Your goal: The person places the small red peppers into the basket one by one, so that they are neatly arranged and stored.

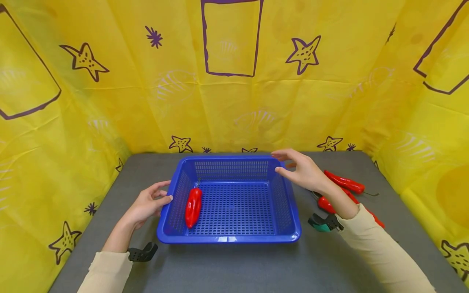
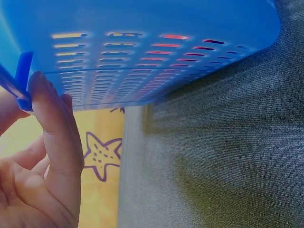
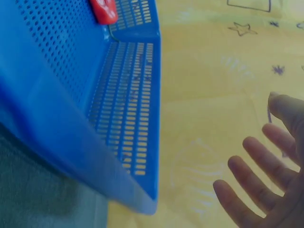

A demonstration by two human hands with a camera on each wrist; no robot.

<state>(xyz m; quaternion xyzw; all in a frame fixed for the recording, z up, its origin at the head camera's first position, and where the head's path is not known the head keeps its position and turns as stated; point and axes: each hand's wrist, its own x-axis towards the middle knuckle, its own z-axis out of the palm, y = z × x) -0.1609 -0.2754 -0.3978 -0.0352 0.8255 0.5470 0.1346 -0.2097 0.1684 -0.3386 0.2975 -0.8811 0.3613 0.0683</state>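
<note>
A blue plastic basket (image 1: 227, 239) with slotted walls stands on the grey table. One red pepper (image 1: 193, 207) lies inside along its left wall, stem toward the back. My left hand (image 1: 148, 203) pinches the left rim, and the left wrist view shows the thumb and fingers (image 2: 56, 123) at that rim. Over the back right corner hovers my right hand (image 1: 302, 169), fingers spread and slightly bent, holding nothing. In the right wrist view the right hand (image 3: 270, 175) is apart from the basket wall.
Several red peppers (image 1: 344, 181) lie on the table right of the basket, partly hidden under the right forearm. The grey table (image 1: 234, 268) extends in front of the basket. A yellow patterned cloth (image 1: 234, 106) hangs around the back and both sides.
</note>
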